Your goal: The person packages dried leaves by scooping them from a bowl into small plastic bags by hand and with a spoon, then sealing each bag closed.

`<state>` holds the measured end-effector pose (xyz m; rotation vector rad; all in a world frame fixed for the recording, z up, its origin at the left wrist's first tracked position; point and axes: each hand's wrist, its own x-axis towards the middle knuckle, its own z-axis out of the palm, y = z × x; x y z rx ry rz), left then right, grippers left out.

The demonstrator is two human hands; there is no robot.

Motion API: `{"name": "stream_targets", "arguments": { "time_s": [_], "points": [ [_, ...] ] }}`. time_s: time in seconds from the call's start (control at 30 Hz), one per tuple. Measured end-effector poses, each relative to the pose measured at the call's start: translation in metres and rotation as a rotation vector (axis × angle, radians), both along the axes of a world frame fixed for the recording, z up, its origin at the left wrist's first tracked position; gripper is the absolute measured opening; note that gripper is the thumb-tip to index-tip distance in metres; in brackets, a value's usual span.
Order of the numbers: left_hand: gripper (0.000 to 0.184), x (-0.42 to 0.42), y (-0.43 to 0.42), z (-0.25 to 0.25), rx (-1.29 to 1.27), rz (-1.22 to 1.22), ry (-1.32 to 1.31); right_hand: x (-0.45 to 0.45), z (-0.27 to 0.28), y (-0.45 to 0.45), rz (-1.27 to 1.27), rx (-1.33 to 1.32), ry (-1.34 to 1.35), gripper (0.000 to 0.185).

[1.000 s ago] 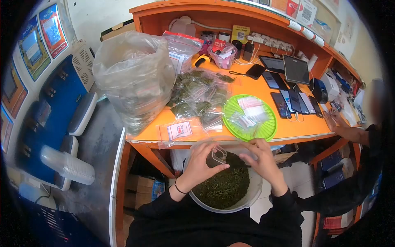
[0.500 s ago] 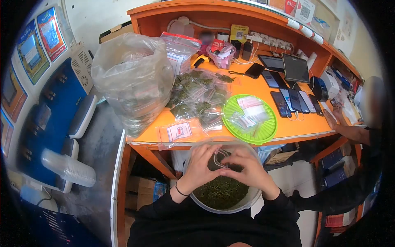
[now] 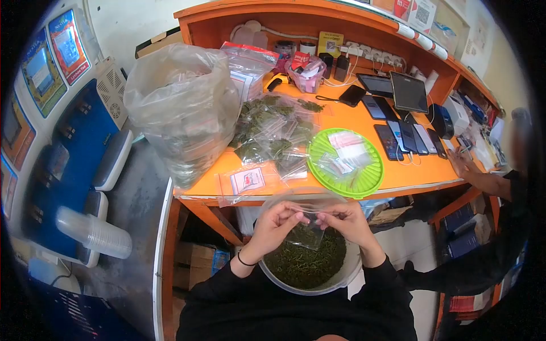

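A small clear zip bag (image 3: 307,235) with some dark green herb in it hangs over a round tub (image 3: 354,266) of loose dried herb. My left hand (image 3: 277,223) pinches the left end of the bag's top edge, and my right hand (image 3: 344,221) pinches the right end. The tub is below the table's front edge, close to my body. Beyond it, a green round tray (image 3: 372,183) holds flat, empty-looking zip bags. Filled herb bags (image 3: 273,128) lie heaped to the tray's left, with a printed bag (image 3: 248,181) in front of them.
A large plastic sack (image 3: 182,108) stands at the table's left. Phones (image 3: 406,138), a tablet (image 3: 408,94) and a pink basket (image 3: 307,78) are farther back. Another person's hand (image 3: 462,163) rests at the right edge. Stacked plastic cups (image 3: 94,232) lie at left.
My right hand has come in to the bag. The bag's mouth, held rounded open before, is now drawn flat between both hands, and its body shows below them.
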<state>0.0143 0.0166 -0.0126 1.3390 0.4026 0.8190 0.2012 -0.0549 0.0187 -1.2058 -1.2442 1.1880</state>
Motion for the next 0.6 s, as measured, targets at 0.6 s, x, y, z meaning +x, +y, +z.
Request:
{"name": "stream_targets", "arguments": {
  "time_s": [0.6],
  "points": [
    [0.013, -0.002, -0.005, 0.007, 0.39, -0.099, 0.234, -0.009, 0.002, 0.002, 0.118, 0.464, -0.498, 0.009]
  ]
}}
